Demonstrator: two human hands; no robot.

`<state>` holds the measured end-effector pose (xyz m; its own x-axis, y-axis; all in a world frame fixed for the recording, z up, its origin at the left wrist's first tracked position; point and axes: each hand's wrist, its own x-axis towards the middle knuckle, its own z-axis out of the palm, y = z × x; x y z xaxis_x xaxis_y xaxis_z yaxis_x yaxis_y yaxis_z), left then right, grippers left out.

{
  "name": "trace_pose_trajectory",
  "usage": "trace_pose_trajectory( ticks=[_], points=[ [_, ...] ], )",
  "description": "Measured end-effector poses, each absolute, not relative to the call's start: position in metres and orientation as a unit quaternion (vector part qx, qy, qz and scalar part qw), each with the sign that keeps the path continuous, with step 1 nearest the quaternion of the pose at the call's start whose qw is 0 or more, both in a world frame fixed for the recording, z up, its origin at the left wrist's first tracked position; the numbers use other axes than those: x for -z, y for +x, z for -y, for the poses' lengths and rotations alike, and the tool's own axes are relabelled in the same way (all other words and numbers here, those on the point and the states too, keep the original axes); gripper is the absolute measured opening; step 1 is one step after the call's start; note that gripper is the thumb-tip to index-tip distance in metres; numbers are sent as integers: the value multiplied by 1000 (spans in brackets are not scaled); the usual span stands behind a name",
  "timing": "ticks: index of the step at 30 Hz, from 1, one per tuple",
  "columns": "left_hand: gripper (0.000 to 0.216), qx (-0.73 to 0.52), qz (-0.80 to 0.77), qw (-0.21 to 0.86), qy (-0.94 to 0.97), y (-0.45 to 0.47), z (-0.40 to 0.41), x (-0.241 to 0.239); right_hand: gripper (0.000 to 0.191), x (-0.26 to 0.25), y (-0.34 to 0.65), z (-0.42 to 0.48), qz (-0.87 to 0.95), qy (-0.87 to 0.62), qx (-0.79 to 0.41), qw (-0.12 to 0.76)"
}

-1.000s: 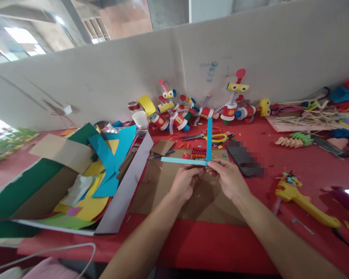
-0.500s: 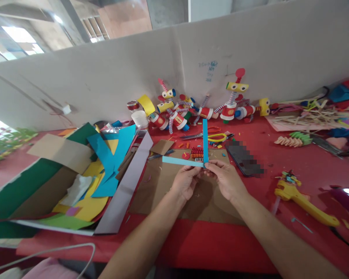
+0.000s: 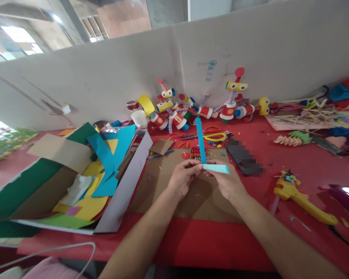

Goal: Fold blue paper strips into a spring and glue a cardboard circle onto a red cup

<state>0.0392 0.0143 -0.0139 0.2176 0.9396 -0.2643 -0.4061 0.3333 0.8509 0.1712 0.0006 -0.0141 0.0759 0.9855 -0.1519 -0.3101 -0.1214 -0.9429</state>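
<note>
Both hands meet above a brown cardboard sheet [image 3: 163, 193] on the red table. My left hand [image 3: 184, 179] and my right hand [image 3: 227, 182] pinch the joined corner of two paper strips. The dark blue strip [image 3: 200, 140] points up and away from the fingers. A light blue strip [image 3: 216, 168] lies folded over to the right, across my right hand's fingers. A small red-and-yellow folded paper spring [image 3: 195, 152] rests on the cardboard just beyond the strips.
An open box of coloured paper sheets [image 3: 75, 182] fills the left. Paper-cup figures [image 3: 203, 108] line the white partition. Scissors with yellow handles [image 3: 213, 136], a dark phone [image 3: 244, 157], a yellow glue gun [image 3: 302, 199] and craft sticks [image 3: 308, 116] lie to the right.
The light blue strip, which stretched out to the left, has been folded over to the right across my right hand. The dark blue strip tilted slightly left.
</note>
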Motion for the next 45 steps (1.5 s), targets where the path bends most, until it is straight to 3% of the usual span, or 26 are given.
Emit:
trace_pose_trajectory(
  ticks=[14,32,45],
  points=[
    [20,-436,-372,774,269,32,-19,16,22,11,169,-1,338,-491,-583,552],
    [26,-444,-430,713,332,32,-21,12,26,14,172,2,421,-494,-545,531],
    [24,-471,-416,700,339,35,-20,9,15,17,176,-2,476,-506,-510,507]
  ],
)
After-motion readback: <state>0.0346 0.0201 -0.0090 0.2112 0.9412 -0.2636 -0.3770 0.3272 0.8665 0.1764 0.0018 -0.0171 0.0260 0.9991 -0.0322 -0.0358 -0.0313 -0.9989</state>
